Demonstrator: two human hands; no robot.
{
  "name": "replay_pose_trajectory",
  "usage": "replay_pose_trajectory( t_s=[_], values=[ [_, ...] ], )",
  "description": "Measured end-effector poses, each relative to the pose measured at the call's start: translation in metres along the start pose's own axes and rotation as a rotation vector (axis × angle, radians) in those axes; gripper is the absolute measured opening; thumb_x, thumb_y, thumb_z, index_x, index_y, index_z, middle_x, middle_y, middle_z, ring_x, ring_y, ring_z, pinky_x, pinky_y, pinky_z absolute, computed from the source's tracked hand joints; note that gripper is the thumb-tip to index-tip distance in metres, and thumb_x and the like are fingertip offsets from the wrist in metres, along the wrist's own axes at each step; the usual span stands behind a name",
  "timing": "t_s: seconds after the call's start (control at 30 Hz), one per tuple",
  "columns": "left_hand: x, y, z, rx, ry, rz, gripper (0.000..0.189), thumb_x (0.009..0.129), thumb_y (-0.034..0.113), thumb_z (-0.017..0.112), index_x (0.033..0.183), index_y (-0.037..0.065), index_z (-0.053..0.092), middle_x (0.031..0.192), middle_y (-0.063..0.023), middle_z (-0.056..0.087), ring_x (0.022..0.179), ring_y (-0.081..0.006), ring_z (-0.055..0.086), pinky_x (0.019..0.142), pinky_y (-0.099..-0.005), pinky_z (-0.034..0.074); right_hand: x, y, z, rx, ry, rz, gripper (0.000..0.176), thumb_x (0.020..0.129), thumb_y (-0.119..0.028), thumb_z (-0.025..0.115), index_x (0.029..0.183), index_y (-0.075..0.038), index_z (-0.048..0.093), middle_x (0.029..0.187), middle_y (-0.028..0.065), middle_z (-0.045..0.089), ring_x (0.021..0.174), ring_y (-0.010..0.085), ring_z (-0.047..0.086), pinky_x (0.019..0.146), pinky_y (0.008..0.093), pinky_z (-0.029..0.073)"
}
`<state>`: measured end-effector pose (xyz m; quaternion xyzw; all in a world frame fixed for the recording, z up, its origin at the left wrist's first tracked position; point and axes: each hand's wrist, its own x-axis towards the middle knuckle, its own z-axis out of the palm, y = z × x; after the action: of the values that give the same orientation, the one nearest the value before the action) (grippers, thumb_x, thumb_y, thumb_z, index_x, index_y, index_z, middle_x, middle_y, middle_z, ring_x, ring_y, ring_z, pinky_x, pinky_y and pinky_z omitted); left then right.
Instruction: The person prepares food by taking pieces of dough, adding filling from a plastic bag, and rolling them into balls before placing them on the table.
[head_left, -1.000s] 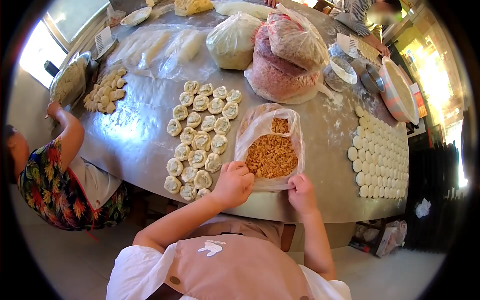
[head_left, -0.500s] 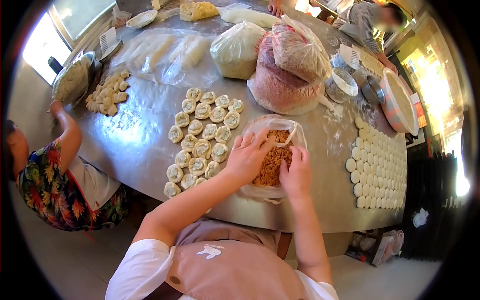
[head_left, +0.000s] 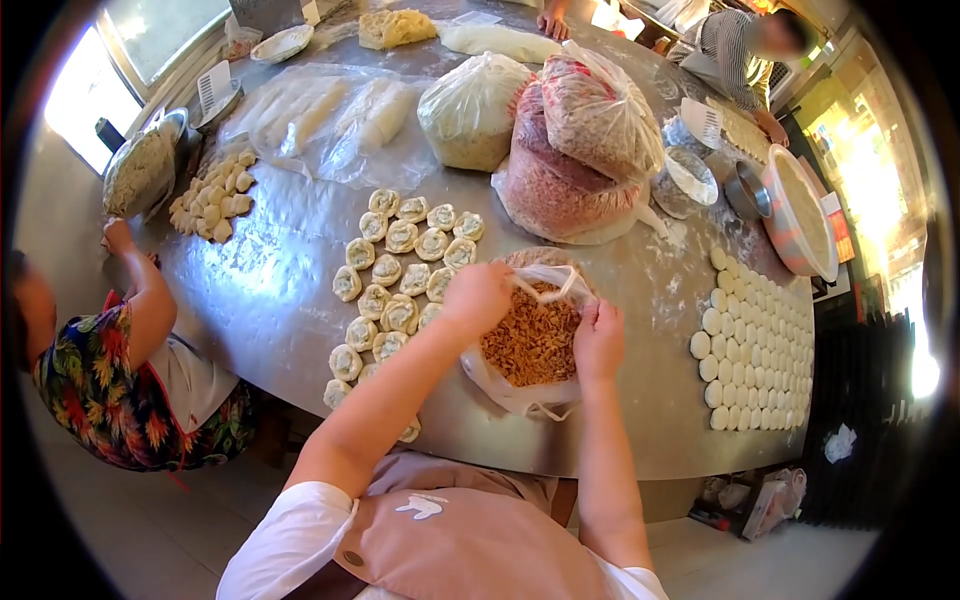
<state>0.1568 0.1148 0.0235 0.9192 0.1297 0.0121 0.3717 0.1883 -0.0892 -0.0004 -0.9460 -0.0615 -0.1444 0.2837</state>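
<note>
At the table's (head_left: 620, 420) near edge, low centre of the frame, a bag (head_left: 520, 398) of brown shreds (head_left: 530, 345) stands mouth up. The left hand (head_left: 478, 293), fingers curled tight, pinches the plastic rim at the bag's upper left. The right hand (head_left: 598, 342) is clenched on the rim at the right, though I cannot tell whether its thumb is inside the mouth. Gripped on two sides, the thin plastic, which would likely slump by itself, stands open and upright.

Just left of the bag, buns (head_left: 400, 270) lie in rows, within easy reach. At the right, flat discs (head_left: 750, 340) are packed tightly along the table's edge. Beyond the bag, at top centre, two large bags (head_left: 570, 150) lean against each other. At far left, a person (head_left: 110, 370) in a flowered top has a hand raised near a basin (head_left: 140, 165).
</note>
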Motion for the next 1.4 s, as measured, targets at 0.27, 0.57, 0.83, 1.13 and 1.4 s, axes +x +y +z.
replay_pose_trajectory(
  t_s=[0.27,0.57,0.83,1.13,1.4],
  values=[
    [0.041,-0.026,-0.018,-1.018,-0.344,-0.587,0.031,0.084,0.032,0.067,0.081,0.001,0.069,0.067,-0.0026,0.058,0.068,-0.0154,0.056,0.065,-0.0324,0.046,0.014,0.01,-0.022,0.981,-0.228,0.749,0.019,0.082,-0.016,0.053,0.064,-0.008,0.054,0.062,-0.0014,0.048,0.05,0.0074,0.041,0.041,0.0243,0.028],
    [-0.019,0.008,-0.011,-0.022,0.605,0.182,0.046,0.086,0.025,0.064,0.124,0.002,0.052,0.121,-0.0171,0.055,0.108,-0.0352,0.052,0.092,-0.0422,0.041,-0.004,0.002,-0.03,0.47,0.132,0.226,0.023,0.086,-0.023,0.066,0.098,-0.003,0.063,0.082,0.0042,0.058,0.059,0.012,0.052,0.051,0.0264,0.044],
    [-0.123,0.015,-0.021,0.08,0.125,0.421,0.048,0.083,0.028,0.069,0.125,0.01,0.054,0.121,-0.0118,0.055,0.12,-0.0327,0.045,0.103,-0.0493,0.029,-0.028,-0.052,-0.058,-0.222,-0.498,0.02,0.052,0.085,-0.039,0.068,0.119,-0.002,0.054,0.113,0.0239,0.056,0.097,0.0398,0.061,0.084,0.0451,0.05],
    [-0.152,-0.003,-0.008,0.103,-0.039,0.547,0.026,0.068,0.006,0.066,0.092,0.017,0.071,0.099,0.0005,0.061,0.115,-0.0257,0.049,0.097,-0.0464,0.031,-0.039,-0.067,-0.047,-0.161,-0.688,-0.138,0.042,0.088,-0.034,0.064,0.117,-0.005,0.057,0.106,0.023,0.058,0.092,0.0412,0.061,0.082,0.046,0.05],
    [-0.159,-0.009,-0.018,-0.099,-0.058,0.689,0.021,0.074,0.004,0.066,0.089,0.018,0.07,0.1,0.0006,0.06,0.117,-0.0296,0.05,0.091,-0.0468,0.033,-0.053,-0.054,-0.066,-0.116,-0.815,-0.145,0.033,0.082,-0.028,0.07,0.104,-0.004,0.062,0.097,0.0222,0.061,0.087,0.0369,0.063,0.076,0.0448,0.051]
  ],
)
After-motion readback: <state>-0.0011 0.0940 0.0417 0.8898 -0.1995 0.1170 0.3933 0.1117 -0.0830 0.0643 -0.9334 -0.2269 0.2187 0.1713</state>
